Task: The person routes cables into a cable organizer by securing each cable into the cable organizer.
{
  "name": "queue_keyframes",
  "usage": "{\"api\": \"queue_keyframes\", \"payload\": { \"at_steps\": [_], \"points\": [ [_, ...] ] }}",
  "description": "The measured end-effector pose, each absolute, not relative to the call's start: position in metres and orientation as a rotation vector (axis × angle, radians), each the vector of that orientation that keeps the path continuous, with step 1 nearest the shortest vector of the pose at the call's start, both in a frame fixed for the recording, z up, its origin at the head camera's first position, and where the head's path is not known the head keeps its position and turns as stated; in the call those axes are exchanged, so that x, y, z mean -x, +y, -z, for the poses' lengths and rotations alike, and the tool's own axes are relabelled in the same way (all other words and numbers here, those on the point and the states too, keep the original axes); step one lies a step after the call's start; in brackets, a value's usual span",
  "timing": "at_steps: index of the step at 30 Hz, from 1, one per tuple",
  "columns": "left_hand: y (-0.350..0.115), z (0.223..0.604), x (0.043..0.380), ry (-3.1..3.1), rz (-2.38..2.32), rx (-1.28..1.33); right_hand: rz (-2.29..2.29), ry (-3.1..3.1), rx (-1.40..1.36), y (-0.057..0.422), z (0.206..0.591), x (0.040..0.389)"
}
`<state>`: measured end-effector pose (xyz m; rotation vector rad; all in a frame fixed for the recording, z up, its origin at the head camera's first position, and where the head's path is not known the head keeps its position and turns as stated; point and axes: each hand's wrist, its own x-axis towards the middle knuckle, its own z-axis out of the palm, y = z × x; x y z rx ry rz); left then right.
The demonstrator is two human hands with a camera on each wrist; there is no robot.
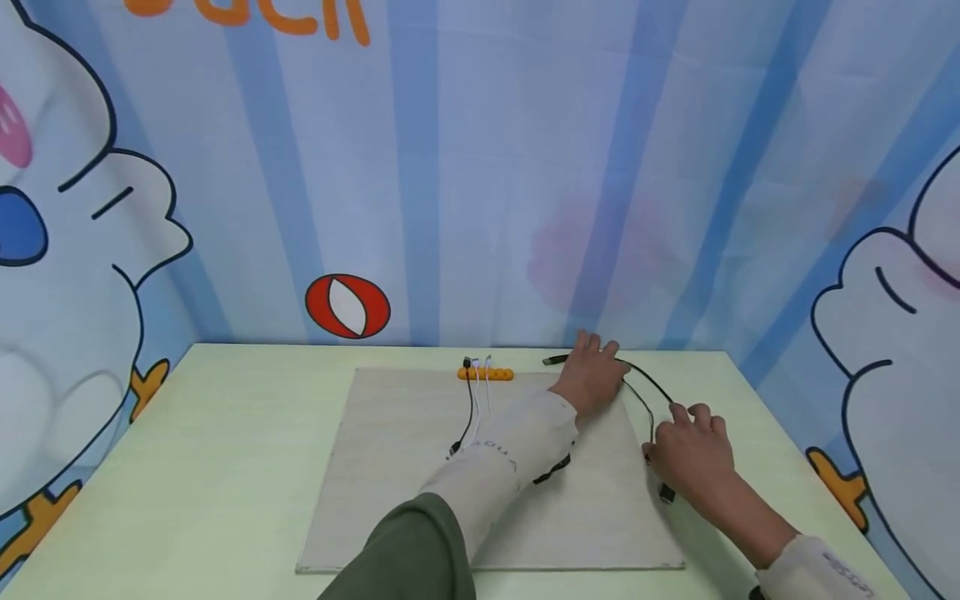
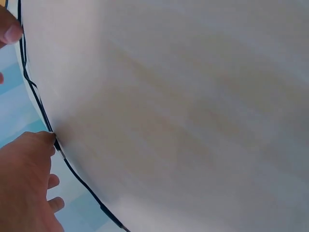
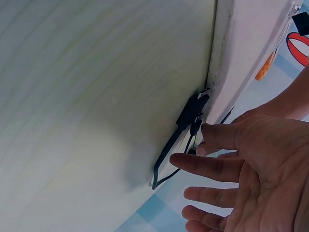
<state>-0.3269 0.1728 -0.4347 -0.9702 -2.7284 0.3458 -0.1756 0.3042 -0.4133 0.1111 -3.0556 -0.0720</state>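
Observation:
My left hand (image 1: 592, 379) reaches over the back right of the grey board and pinches a black cable (image 1: 648, 375) between thumb and finger. One plug (image 1: 555, 360) of that cable pokes out to the left. In the left wrist view the cable (image 2: 36, 92) runs up from the left hand (image 2: 26, 179) along the board's edge. My right hand (image 1: 693, 450) is at the board's right side, its fingers spread and relaxed. Its thumb is close to a small black plug (image 3: 195, 126), with a larger black plug (image 3: 193, 108) beside it; contact is unclear.
An orange cable holder (image 1: 502, 375) at the board's back edge carries several cable ends, with a black cable (image 1: 470, 400) and white cables (image 1: 488, 392) hanging forward. Another black piece (image 1: 553, 471) lies on the board (image 1: 405, 508), partly behind my left sleeve. A patterned curtain (image 1: 487, 167) backs the table.

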Motion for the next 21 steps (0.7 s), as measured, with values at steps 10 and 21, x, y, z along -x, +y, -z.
{"api": "queue_keyframes", "payload": {
  "at_steps": [10, 21],
  "points": [
    [0.186, 0.434, 0.325, -2.797, -0.221, 0.931, 0.071, -3.02, -0.171, 0.305, 0.415, 0.177],
    [0.196, 0.436, 0.324, -2.801, -0.204, 0.948, 0.114, -2.95, -0.206, 0.308, 0.421, 0.178]
  ]
}}
